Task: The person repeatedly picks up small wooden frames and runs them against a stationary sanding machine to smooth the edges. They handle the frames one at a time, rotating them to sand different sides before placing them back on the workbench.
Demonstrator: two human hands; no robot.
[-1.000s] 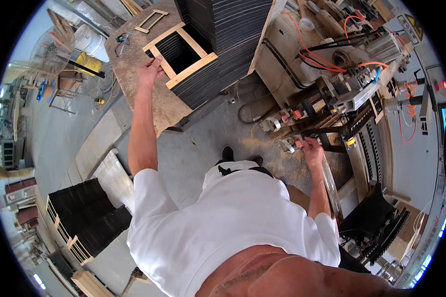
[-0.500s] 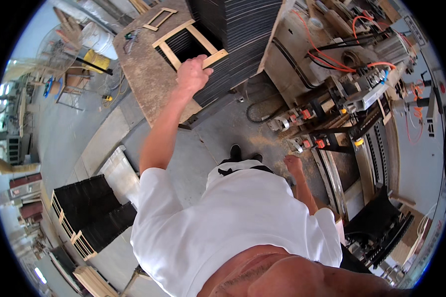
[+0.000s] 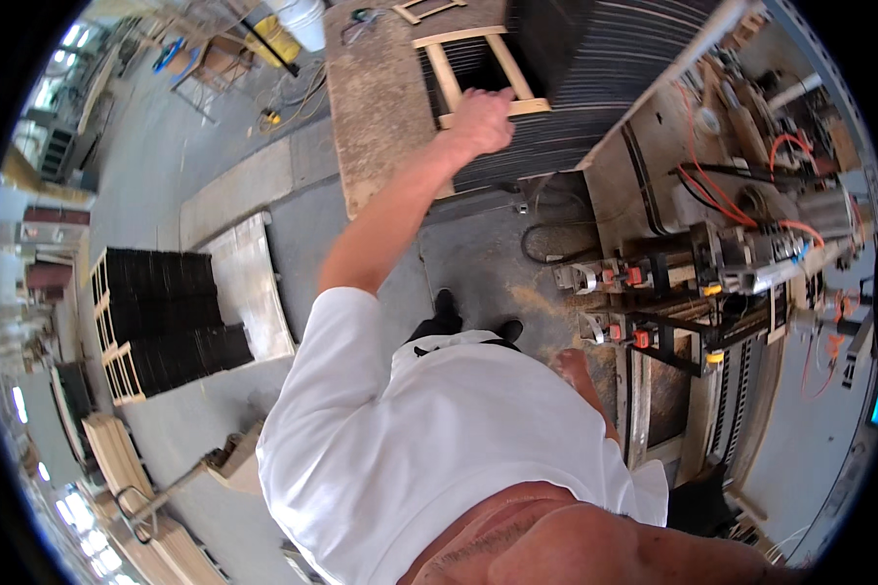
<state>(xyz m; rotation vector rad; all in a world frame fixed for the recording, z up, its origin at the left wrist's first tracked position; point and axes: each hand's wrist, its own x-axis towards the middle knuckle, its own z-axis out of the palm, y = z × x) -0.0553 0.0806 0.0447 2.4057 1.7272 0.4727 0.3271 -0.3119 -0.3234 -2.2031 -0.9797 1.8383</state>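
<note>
Right hand (image 3: 574, 369): hangs low at 4 o'clock from the picture's middle, beside the hip and away from the wooden frame; it is blurred, and whether its fingers are closed or hold anything cannot be told.
Left hand (image 3: 485, 122): reaches out to 12 o'clock, knuckles up, over the frame's near rail; the fingers look bent, but their undersides are hidden, so a pinch on the wood cannot be confirmed.
Wooden frame (image 3: 531, 106): pale, four-sided, at 12 o'clock, lying over the dark stack with a black hollow showing through it.
Frame's handling: probably light and stiff, dry rather than slippery; the slim rails and corner joints may be the weak points if twisted.
Frame's best hold: likely the two side rails, at 10 and 2 o'clock of the frame, or mid-span on the near rail, with the load kept level.
Dark stack (image 3: 615, 58): rises at 1 o'clock, its layers edged with thin pale lines.
Counter (image 3: 380, 117): brown and worn, at 11 o'clock, just beside the frame.
Clamping machine (image 3: 642, 338): at 3 o'clock, with red parts, well apart from the frame.
Small frame (image 3: 441, 12): on the counter's far part, towards 12 o'clock.
</note>
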